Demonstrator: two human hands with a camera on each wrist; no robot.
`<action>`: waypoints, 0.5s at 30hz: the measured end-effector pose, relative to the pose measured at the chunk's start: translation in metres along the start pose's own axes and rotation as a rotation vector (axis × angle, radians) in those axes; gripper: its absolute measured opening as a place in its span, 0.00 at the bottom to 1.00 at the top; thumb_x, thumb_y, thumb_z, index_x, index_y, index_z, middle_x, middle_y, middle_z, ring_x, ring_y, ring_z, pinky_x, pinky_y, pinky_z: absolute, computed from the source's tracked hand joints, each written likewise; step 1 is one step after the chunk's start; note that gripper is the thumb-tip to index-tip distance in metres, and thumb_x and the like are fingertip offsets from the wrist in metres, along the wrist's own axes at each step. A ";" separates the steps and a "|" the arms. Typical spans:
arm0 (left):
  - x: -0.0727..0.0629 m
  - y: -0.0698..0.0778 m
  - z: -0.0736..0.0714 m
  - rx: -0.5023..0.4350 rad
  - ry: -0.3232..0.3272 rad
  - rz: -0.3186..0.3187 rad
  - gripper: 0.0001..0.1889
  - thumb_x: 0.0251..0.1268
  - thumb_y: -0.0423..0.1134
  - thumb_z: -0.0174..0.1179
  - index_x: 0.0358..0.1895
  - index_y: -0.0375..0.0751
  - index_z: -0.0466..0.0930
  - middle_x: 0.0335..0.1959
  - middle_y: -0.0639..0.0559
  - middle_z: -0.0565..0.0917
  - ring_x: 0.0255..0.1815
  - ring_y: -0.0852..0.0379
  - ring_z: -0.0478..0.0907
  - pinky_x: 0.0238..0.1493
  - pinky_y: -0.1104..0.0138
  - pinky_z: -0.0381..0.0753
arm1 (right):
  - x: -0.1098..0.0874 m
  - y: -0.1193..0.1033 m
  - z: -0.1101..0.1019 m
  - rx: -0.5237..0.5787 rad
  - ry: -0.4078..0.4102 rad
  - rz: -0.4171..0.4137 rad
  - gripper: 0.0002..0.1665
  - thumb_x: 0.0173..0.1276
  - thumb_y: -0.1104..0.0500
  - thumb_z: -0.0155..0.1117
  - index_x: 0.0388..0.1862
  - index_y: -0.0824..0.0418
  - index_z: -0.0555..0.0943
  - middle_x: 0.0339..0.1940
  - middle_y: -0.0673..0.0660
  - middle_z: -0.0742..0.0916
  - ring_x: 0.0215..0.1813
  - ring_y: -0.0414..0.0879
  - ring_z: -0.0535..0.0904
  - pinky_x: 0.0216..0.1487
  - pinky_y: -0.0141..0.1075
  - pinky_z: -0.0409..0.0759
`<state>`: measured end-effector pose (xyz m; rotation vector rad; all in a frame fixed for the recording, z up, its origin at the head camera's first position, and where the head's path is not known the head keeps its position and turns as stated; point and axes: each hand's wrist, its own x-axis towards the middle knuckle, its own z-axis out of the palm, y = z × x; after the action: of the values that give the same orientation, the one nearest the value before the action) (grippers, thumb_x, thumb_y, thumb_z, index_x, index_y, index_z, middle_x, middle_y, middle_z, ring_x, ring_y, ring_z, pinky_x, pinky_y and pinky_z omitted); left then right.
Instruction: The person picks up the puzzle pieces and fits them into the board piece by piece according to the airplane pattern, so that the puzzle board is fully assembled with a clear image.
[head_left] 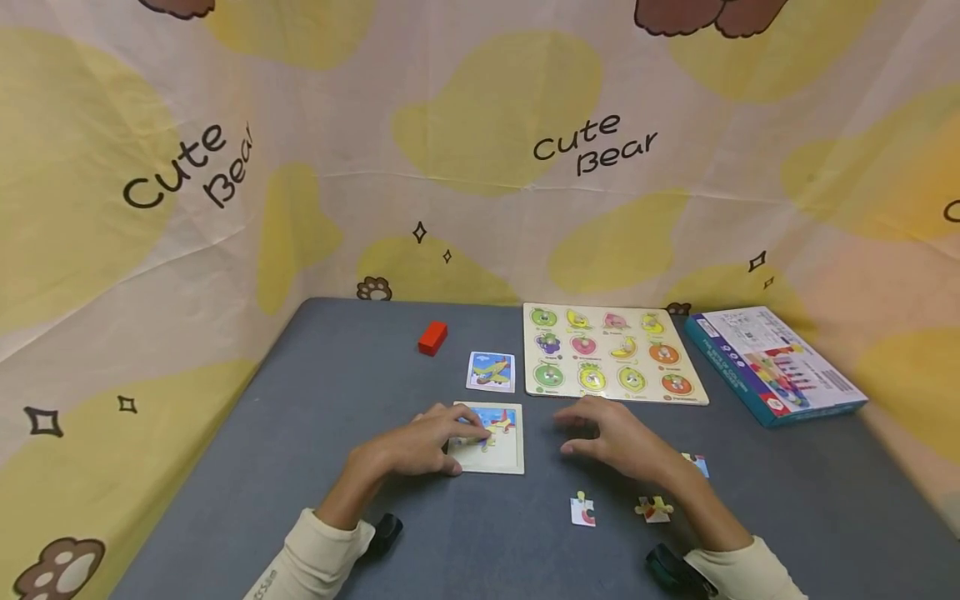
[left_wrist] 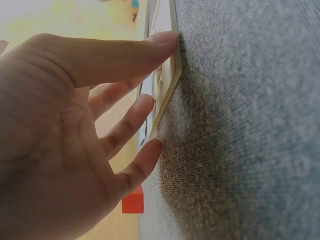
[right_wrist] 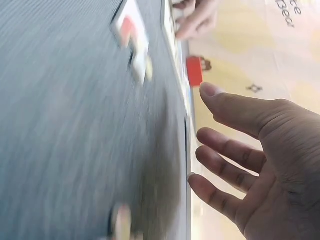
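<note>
My left hand [head_left: 420,442] rests at a small pale puzzle tray [head_left: 508,461], its thumb at the near left corner. The index finger reaches over joined airplane pieces in the tray. In the left wrist view the thumb [left_wrist: 150,52] lies at the tray's edge and the other fingers are loosely spread. My right hand [head_left: 615,433] hovers right of the tray, fingers relaxed and holding nothing. Under and beside the right forearm lie a white and pink jigsaw piece [head_left: 582,511], a yellow and red piece [head_left: 655,510] and a partly covered blue piece [head_left: 697,463].
Behind the tray lies an airplane picture card [head_left: 491,372], with a red block [head_left: 432,338] farther back. A fruit board [head_left: 615,354] and a flat teal box [head_left: 776,364] lie at the back right. A printed cloth [head_left: 480,167] hangs behind the grey table [head_left: 300,400].
</note>
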<state>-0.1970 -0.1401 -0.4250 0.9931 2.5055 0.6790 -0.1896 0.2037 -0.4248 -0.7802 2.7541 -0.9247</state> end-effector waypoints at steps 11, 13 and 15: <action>0.001 0.001 0.000 0.008 0.003 0.006 0.30 0.65 0.33 0.71 0.72 0.46 0.81 0.69 0.52 0.75 0.63 0.49 0.69 0.61 0.50 0.67 | -0.052 0.031 -0.027 -0.081 0.084 0.077 0.24 0.68 0.50 0.77 0.60 0.55 0.87 0.52 0.46 0.88 0.54 0.46 0.83 0.54 0.45 0.83; 0.001 0.002 0.000 0.006 0.001 0.004 0.30 0.65 0.32 0.71 0.72 0.46 0.81 0.70 0.52 0.75 0.63 0.49 0.69 0.62 0.50 0.66 | -0.060 0.035 -0.032 -0.096 0.094 0.097 0.24 0.68 0.49 0.77 0.61 0.55 0.87 0.52 0.46 0.88 0.52 0.46 0.83 0.52 0.42 0.83; 0.001 0.002 0.000 0.003 -0.002 0.000 0.30 0.65 0.32 0.71 0.71 0.46 0.81 0.70 0.52 0.75 0.63 0.49 0.69 0.62 0.49 0.66 | -0.068 0.039 -0.036 -0.098 0.099 0.115 0.24 0.68 0.50 0.78 0.61 0.55 0.87 0.51 0.46 0.88 0.51 0.46 0.83 0.50 0.41 0.82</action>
<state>-0.1972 -0.1383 -0.4240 0.9941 2.5058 0.6743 -0.1584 0.2837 -0.4212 -0.5978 2.9146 -0.8333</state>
